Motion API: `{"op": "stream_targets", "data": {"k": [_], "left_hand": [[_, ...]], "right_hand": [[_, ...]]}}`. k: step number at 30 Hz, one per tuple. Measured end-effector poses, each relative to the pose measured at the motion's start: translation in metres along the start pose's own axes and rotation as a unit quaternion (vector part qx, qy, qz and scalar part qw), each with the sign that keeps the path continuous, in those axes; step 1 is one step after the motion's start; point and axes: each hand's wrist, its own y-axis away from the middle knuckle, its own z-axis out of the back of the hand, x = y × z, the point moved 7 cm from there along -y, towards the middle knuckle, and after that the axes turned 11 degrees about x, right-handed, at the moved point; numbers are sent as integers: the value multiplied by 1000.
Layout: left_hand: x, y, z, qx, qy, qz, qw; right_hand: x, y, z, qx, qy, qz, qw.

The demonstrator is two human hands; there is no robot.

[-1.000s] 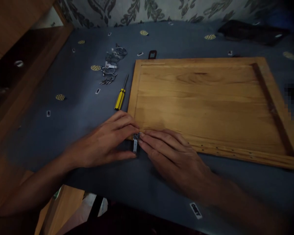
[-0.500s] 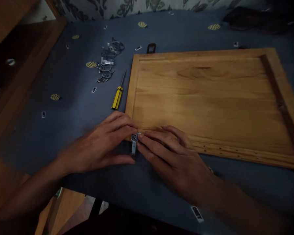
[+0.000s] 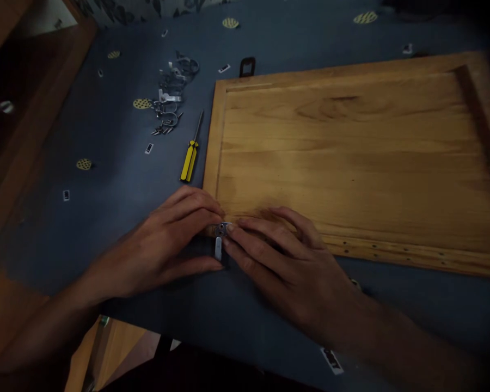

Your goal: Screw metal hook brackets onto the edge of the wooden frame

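Small silver metal latch, grasped by the fingertips of both the left hand and right hand, at the rectangular yellowish-brown wooden panel's near-left corner.

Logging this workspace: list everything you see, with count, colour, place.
Wooden panel: one, brown, centre right
Metal bracket: one, silver, panel's near left corner
Screwdriver: one, yellow and black, left of panel
Metal pieces: several, silver, beyond screwdriver
Looped piece: one, dark, panel's far edge
Surface: one, blue, beneath panel
Woodwork: unclear count, brown, left
Round fitting: at least one, pale, left
Wall: one, grey, top left
Left hand: one, bare, at bracket
Right hand: one, bare, at bracket
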Motion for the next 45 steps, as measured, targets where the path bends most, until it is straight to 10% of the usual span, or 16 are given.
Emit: {"op": "stream_targets", "data": {"k": [45], "left_hand": [[2,-2,1,-12,28,-12,999]], "right_hand": [[1,8,-8,5,0,3,1000]]}}
